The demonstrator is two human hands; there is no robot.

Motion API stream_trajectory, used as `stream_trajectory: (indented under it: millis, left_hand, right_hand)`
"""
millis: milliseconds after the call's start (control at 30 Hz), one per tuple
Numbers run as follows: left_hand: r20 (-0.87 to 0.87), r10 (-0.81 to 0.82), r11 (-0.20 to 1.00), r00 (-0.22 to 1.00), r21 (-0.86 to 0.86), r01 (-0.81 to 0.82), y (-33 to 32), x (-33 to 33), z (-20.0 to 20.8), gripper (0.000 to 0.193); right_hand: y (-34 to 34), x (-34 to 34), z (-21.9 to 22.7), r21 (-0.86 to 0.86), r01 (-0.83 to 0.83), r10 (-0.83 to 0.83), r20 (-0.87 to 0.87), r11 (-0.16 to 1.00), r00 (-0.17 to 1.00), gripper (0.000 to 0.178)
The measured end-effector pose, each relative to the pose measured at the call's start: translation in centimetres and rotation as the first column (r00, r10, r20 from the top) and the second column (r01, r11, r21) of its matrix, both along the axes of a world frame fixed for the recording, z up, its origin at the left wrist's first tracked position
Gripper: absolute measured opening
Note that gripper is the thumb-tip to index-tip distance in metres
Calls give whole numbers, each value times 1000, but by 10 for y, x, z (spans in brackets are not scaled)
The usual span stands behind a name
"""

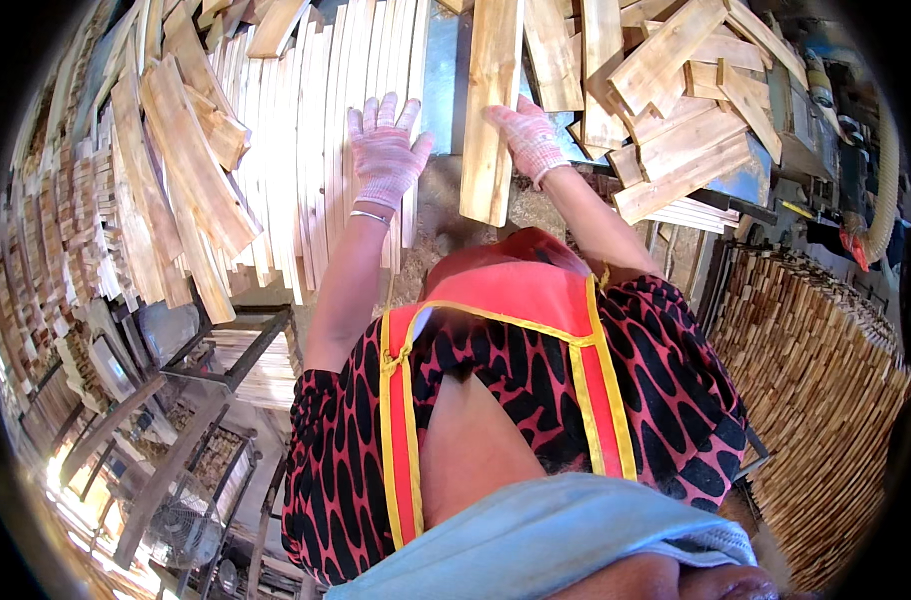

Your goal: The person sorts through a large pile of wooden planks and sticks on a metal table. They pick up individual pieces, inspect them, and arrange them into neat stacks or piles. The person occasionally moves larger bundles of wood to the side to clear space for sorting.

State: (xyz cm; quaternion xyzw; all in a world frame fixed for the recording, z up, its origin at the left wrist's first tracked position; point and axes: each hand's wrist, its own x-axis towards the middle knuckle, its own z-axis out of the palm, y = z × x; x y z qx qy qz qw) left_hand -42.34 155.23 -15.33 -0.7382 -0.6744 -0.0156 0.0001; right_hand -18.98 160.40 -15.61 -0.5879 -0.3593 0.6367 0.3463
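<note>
Both my hands wear pale pink-and-white knitted gloves. My left hand [388, 150] lies flat with its fingers spread, over the right end of a row of pale planks [321, 130] set side by side. My right hand [528, 138] holds a longer, browner wooden plank [492, 165] by its right edge, the thumb on top and the other fingers partly hidden. This plank points toward me, its near end reaching past the blue work surface [442, 75]. Between the plank and the pale row, a strip of that surface shows.
Loose boards [681, 140] lie in a heap to the right, with more long boards [191, 155] on the left of the pale row. A tall stack of thin wood [806, 400] stands at the lower right. A dark metal frame [226, 365] is at the lower left, and a ribbed hose [887, 190] hangs at far right.
</note>
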Motion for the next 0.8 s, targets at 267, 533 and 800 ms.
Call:
stream_trajectory:
  millis: [267,533,800]
  left_hand:
    - [815,451,889,365,-448,-99,-19,21,4,70]
    - [769,578,792,-273,-609,-39,-14,6,38,54]
    - [963,265,920,41,-240,-310,-27,-25,29,50]
  right_hand:
    - [85,36,62,239,-576,376,557,782,741,72]
    - [174,243,39,41,-79,-46,997,996,-64,96]
    - [-1,132,57,250,-170,-88,766,953,637,81]
